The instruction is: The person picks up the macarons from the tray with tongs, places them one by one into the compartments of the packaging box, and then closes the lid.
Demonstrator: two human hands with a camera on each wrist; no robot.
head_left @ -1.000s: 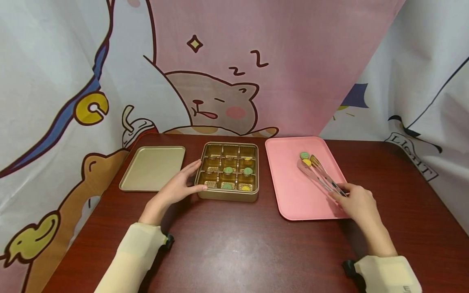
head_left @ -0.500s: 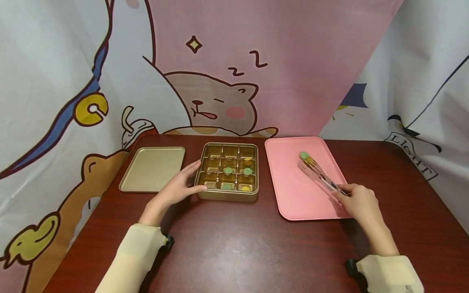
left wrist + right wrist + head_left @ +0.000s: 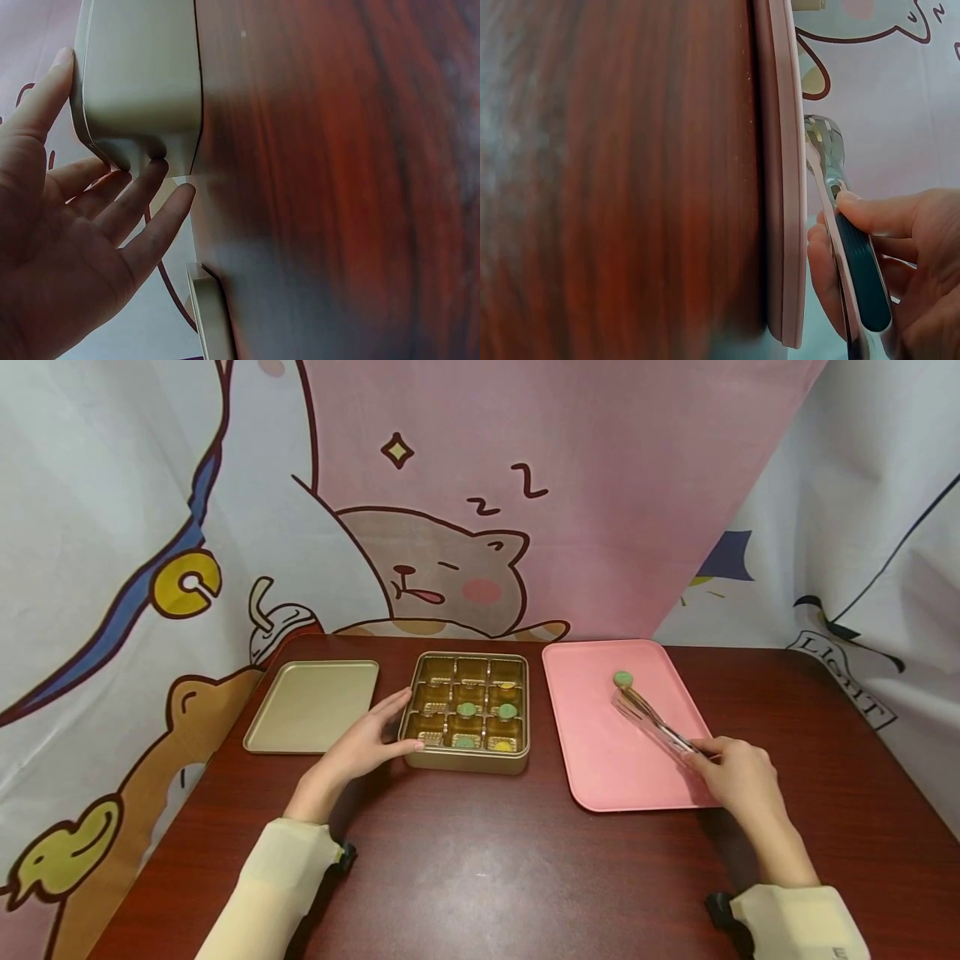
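Note:
My left hand [image 3: 363, 745] rests against a gold square tin [image 3: 465, 762], fingers fairly straight along its left side and thumb at the front rim. Inside, a divided gold insert [image 3: 433, 695] carries several small green and yellow discs that look like macarons, such as the green one [image 3: 467, 709] in the centre compartment. In my right hand [image 3: 738, 777] I grip metal serving tongs [image 3: 660, 724] with dark handle grips [image 3: 861, 274]. Their heads are close together over the pink tray [image 3: 600, 777], just in front of a green macaron [image 3: 622, 678]. Whatever lies between the heads is hidden.
Left of the tin lies its flat gold lid [image 3: 315, 706]. Everything stands on a dark reddish wooden table [image 3: 480, 860]. A printed cartoon curtain [image 3: 600, 510] hangs behind the table and along its sides.
The tongs have drawn together on the yellow macaron, which showed between their spread heads a second ago and is now out of sight. My left hand and the tin have stayed put.

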